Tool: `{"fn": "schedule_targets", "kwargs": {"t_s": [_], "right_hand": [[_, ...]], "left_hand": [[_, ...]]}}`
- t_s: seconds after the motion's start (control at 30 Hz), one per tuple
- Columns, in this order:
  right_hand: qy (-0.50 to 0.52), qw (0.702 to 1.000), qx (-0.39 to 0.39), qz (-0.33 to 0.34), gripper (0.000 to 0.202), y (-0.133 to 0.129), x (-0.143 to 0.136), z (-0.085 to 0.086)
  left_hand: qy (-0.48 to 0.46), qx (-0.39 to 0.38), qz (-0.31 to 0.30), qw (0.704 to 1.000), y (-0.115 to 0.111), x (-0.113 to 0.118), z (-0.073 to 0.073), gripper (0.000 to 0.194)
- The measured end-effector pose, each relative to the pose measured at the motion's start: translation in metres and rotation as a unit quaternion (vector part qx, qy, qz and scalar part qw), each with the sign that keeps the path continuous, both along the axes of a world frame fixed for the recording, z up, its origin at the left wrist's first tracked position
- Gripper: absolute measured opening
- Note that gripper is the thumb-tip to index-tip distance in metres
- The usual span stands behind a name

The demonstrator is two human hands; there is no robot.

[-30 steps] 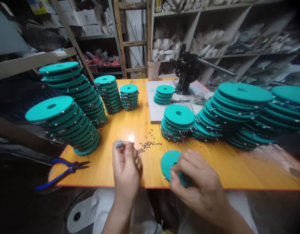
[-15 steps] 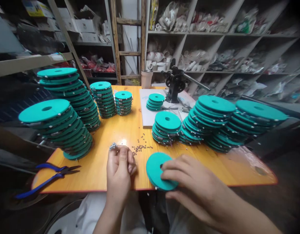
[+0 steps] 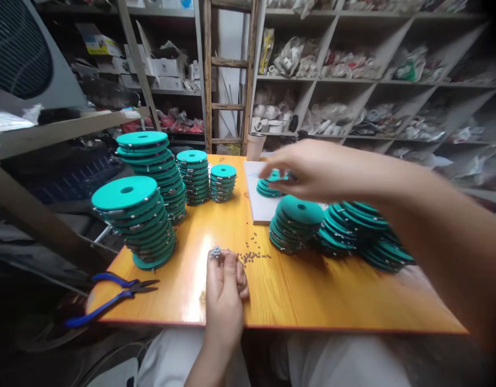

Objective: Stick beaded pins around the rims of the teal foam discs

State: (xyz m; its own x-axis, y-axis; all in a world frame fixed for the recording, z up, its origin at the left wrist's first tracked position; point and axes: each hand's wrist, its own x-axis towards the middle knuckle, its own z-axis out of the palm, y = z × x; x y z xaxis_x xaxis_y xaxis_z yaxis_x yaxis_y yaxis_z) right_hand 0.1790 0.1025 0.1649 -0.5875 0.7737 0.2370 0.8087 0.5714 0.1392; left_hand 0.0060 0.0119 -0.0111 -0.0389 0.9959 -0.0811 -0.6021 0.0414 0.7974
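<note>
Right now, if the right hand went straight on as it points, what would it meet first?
Likely the small disc stack on the board, though depth is unclear: the right hand may pass over it.

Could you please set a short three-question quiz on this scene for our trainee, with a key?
1. Multiple choice: what colour are the pliers' handles? A) red, B) yellow, C) blue.
2. True or false: the right hand lies flat on the wooden table.
3. Fill in the blank: the loose dark beads are scattered nearest to the ____ hand.

Key:
1. C.
2. False; it is raised off the wooden table.
3. Left; the beads lie just beyond the left hand.
</note>
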Motion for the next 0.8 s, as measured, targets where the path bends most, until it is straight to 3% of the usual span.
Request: {"fn": "schedule_targets", "kwargs": {"t_s": [0.1,0.2,0.3,0.37,0.47,0.57,0.67,0.8], "right_hand": [[-0.039,0.998,-0.053,0.015,0.052,0.063,-0.044,0.003],[-0.065,0.994,-0.083,0.025,0.048,0.108,-0.069,-0.010],[-0.068,0.993,-0.087,0.031,0.034,0.126,-0.076,-0.020],[-0.060,0.995,-0.077,0.032,0.035,0.125,-0.076,-0.018],[-0.030,0.997,-0.064,0.041,0.048,0.102,-0.072,-0.008],[0.014,0.996,-0.072,0.059,0.049,0.050,-0.058,-0.004],[0.108,0.987,-0.094,0.076,0.043,-0.017,-0.039,-0.019],[0.217,0.971,-0.089,0.047,0.030,-0.086,-0.019,-0.055]], "left_hand": [[-0.019,-0.009,-0.025,0.999,0.000,-0.002,0.000,0.054],[-0.018,-0.017,-0.033,0.999,0.000,-0.003,0.000,0.054],[-0.013,-0.007,-0.034,0.999,0.000,-0.003,0.000,0.053],[-0.008,0.006,-0.032,0.999,0.000,-0.003,0.000,0.051],[0.010,0.020,-0.028,0.999,0.001,-0.004,0.000,0.047],[0.011,0.025,-0.007,1.000,0.001,-0.003,-0.002,0.044],[0.003,0.040,0.042,0.998,-0.001,-0.002,-0.004,0.038],[0.045,0.083,0.074,0.993,-0.008,-0.005,-0.007,0.036]]}}
